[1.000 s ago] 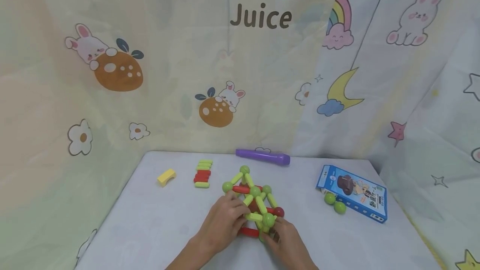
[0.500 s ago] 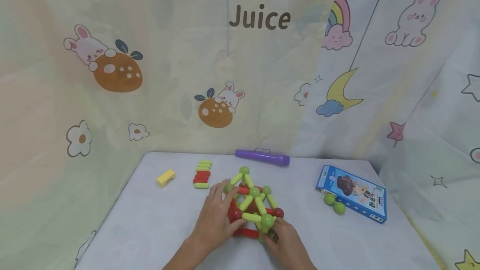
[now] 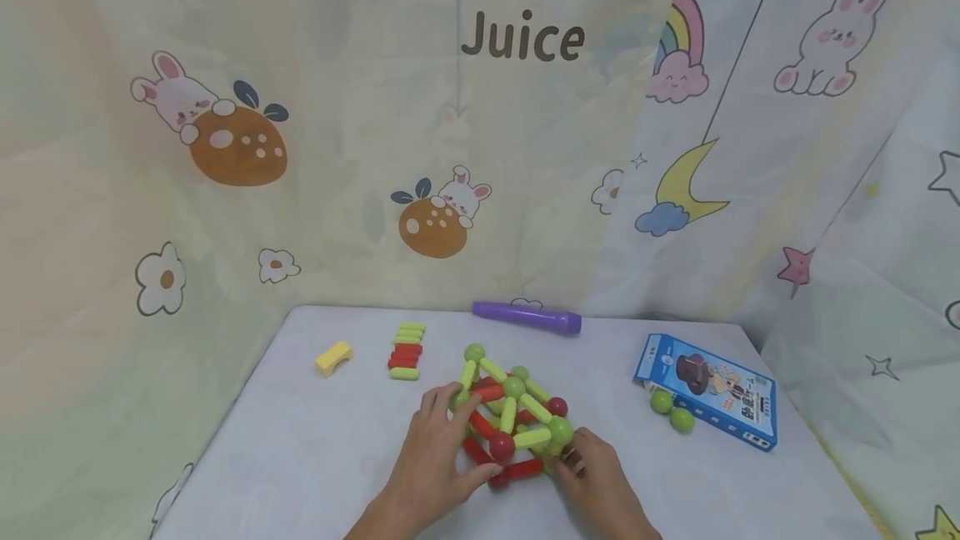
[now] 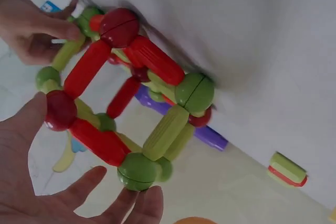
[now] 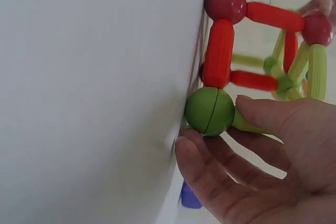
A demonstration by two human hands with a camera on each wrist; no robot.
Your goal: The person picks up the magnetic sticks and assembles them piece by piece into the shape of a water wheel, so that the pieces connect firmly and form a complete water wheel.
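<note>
- Left hand [image 3: 427, 461] grips a ball-and-stick frame [image 3: 514, 387], thumb at a red ball [image 4: 60, 110], fingers at a green ball [image 4: 137, 171].
- Right hand [image 3: 600, 473] grips a lower corner.
- The frame is between them on the surface [image 3: 300, 457]; whether it rests fully is hard to tell.

We seem to be in a curtained-off play corner; what building, we cannot tell. Cloth [image 3: 360, 48] printed with bunnies [image 3: 832, 44] and a rainbow [image 3: 687, 23] hangs behind and beside the counter [image 3: 315, 448], which bears a ball-and-rod construction toy [image 3: 514, 387] and a yellow arch block [image 3: 333, 357].
</note>
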